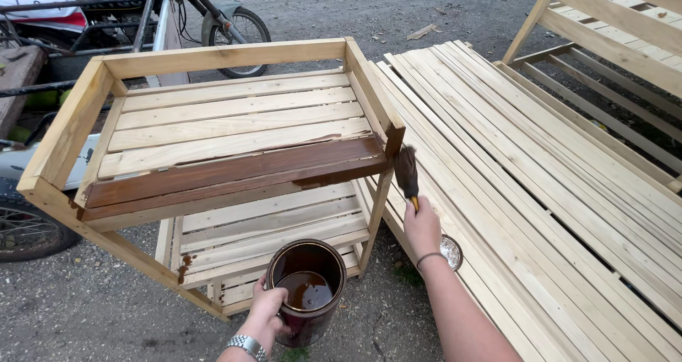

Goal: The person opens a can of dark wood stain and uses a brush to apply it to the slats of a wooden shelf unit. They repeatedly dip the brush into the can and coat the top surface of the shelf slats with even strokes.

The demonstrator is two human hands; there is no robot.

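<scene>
Hands clamped: left (266, 311) on round stain can (306, 289), right (422, 227) on bristly brush (406, 171) beside slatted pine shelf (234, 138).

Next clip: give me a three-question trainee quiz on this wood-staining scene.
1. True or false: the left hand holds the can of stain.
2. What does the right hand hold: A) hammer, B) paintbrush, C) rag?
3. How many slats of the wooden shelf unit look stained dark brown?

Key:
1. True, it grips the can's side.
2. B, its bristles sit near the shelf's front right corner post.
3. Two, the ones nearest the front; the rest are bare wood.
</scene>
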